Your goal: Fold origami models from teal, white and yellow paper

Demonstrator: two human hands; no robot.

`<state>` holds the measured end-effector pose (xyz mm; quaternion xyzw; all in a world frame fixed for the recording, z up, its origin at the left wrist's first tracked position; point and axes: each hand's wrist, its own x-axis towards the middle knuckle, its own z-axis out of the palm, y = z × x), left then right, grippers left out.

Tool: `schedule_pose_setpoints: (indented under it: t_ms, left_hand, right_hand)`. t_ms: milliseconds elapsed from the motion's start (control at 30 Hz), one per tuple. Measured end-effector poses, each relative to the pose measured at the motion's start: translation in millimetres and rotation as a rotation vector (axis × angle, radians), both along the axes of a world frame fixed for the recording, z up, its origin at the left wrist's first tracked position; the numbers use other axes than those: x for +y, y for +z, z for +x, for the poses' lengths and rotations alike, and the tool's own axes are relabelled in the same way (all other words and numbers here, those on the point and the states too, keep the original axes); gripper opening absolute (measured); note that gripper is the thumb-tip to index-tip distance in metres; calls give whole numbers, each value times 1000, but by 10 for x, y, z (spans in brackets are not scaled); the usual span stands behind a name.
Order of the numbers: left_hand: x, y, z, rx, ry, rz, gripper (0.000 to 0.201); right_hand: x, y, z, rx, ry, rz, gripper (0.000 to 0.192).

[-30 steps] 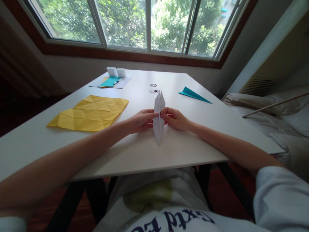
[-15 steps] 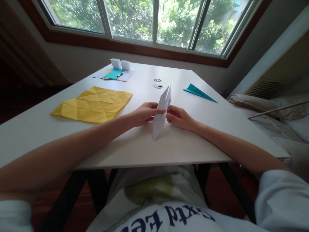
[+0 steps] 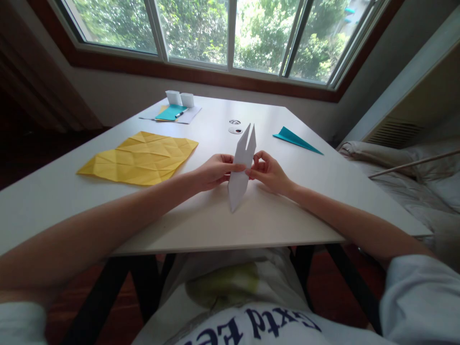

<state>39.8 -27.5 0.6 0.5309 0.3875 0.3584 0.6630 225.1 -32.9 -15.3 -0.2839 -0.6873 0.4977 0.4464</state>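
Both hands are pinched shut on the folded white paper right at its waist, the left hand with thumb on top and fingers tucked behind, the right hand gripping with thumb and forefinger while the other fingers curl loose, so the piece is lifted off the white table with its lower point just over the near middle and its two prongs poking up and apart. It looks like crisp, thin sheet, long and narrow with sharp creases. Further out on the left lies a yellow sheet, flat but gridded with old fold lines, a slim teal paper dart sits off to the right, and way back near the window there's a small stack of papers with two little white boxes.
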Motion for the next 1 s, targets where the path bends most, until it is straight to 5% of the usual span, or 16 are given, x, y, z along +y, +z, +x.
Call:
schedule_pose_setpoints:
  t_ms: [533,667,833,933,1000]
  left_hand:
    - [-100,45,59,-27,1,52,37]
    - [-117,53,84,27,34,216,45]
    - [-50,-55,55,407,92,418,46]
    - [-8,-129,16,662,158,691,71]
    - [0,-133,-8,797,196,910,70]
  right_hand:
    - [50,93,107,-60,96,-3,37]
    - [83,119,171,-172,138,47,34]
    - [81,120,223,-472,58,233,28]
    - [65,125,249,-704,25,408,26]
    - [65,129,269,-807,20,536,25]
